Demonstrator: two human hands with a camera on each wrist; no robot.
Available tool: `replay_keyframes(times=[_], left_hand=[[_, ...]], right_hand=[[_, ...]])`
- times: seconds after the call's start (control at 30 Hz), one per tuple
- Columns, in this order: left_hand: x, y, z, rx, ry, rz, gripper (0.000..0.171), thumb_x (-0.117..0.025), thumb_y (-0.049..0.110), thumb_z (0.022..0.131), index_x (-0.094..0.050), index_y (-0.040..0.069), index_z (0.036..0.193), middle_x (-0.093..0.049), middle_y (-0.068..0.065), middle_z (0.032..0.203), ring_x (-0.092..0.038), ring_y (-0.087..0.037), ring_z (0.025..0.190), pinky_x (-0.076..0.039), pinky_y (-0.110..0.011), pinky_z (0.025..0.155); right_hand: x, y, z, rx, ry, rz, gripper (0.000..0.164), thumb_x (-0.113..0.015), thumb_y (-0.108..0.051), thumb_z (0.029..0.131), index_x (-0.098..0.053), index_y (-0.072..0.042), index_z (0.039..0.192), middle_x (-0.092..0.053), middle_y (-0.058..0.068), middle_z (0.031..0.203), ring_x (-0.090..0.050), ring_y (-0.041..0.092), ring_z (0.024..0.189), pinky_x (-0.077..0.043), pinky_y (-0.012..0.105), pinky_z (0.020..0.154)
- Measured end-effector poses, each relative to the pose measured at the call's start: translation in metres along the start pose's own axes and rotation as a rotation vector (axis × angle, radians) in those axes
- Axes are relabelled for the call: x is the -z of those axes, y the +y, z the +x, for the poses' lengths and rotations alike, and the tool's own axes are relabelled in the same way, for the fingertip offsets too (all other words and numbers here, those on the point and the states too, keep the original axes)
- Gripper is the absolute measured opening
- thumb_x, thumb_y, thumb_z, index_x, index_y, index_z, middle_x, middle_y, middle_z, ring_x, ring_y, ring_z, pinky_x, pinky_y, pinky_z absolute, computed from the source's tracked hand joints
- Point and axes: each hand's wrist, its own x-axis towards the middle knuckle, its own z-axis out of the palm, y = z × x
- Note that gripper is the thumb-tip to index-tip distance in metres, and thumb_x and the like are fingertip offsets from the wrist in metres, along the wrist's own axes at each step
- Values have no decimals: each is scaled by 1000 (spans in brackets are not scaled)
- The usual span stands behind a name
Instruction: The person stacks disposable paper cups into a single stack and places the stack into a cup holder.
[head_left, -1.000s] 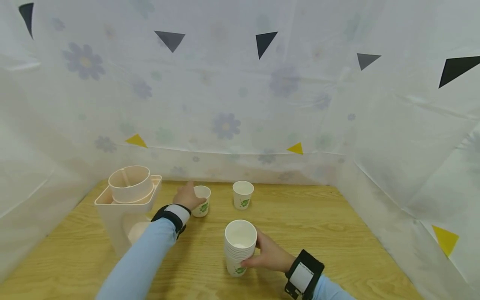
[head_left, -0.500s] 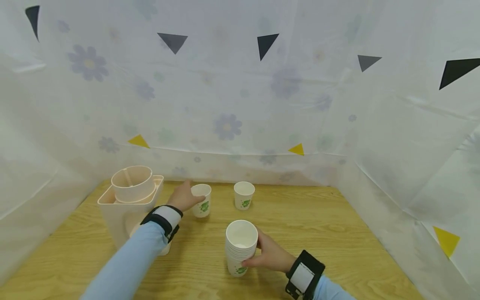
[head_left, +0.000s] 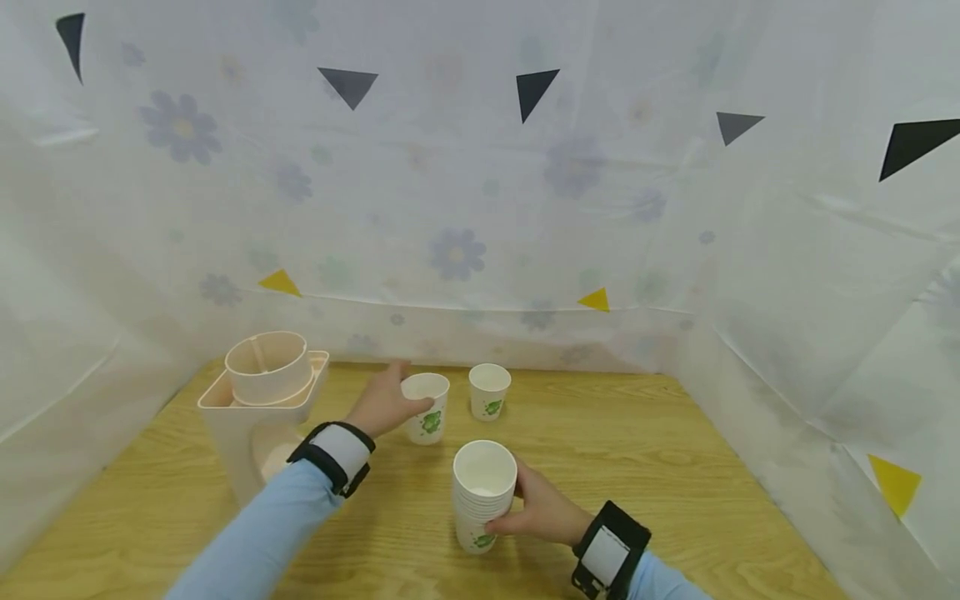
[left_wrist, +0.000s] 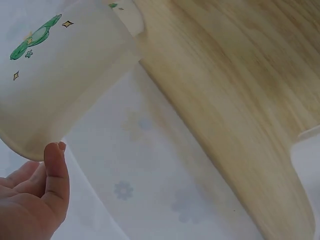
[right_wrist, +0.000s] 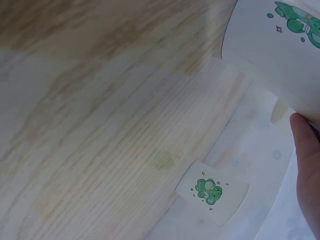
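Note:
My left hand pinches a white paper cup with a green cartoon print, its thumb near the rim. In the left wrist view, the thumb lies at the rim of this cup. Closer to me, my right hand grips a stack of nested paper cups, with the fingers around its right side. That stack fills the upper right corner of the right wrist view. Behind the held cups, a single paper cup stands upright on the wooden table.
To the left stands a cream plastic container with a round open cylinder on top; my left forearm covers part of it. A white flowered sheet hangs behind the table and along both sides.
My left hand has brought its cup to the right and slightly nearer, closer to the lone standing cup. The right hand and the stack stay in place.

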Motion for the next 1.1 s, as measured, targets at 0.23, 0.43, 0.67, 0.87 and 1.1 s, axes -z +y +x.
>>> replay_keyframes(times=[0.23,0.43,0.67,0.87,1.1], left_hand=[[12,26,-11,-68,-17,-83,81,-69,29,82,-26,1,144,-47,-25,136,-49,-38,122,-44,-49,97],[20,44,-20,-102,-59,-110,82,-69,30,82,-24,6,146,-48,-22,136,-53,-35,117,-48,-46,92],[25,57,-28,-146,-85,-156,83,-71,27,81,-23,8,147,-51,-17,134,-57,-29,112,-50,-42,88],[31,72,-37,-223,-114,-178,83,-70,27,80,-23,9,147,-53,-11,130,-57,-24,107,-50,-38,84],[32,89,-51,-343,-140,-147,80,-71,26,80,-28,5,144,-57,-10,124,-55,-21,98,-48,-34,81]], right_hand=[[1,0,0,-5,5,-6,78,-77,-19,76,-34,-8,140,-50,11,134,-49,23,122,-41,36,101],[1,-1,1,-7,7,-10,78,-78,-19,76,-34,-8,139,-50,11,134,-49,25,122,-41,38,101],[1,-1,1,-15,10,-10,77,-77,-20,76,-34,-8,139,-50,11,134,-49,26,122,-41,40,101],[0,-2,0,-8,5,-3,78,-77,-20,77,-33,-8,140,-50,11,134,-49,26,122,-41,40,101],[0,1,-1,22,3,-11,79,-76,-20,78,-30,-8,141,-50,11,134,-51,17,120,-42,30,100]])
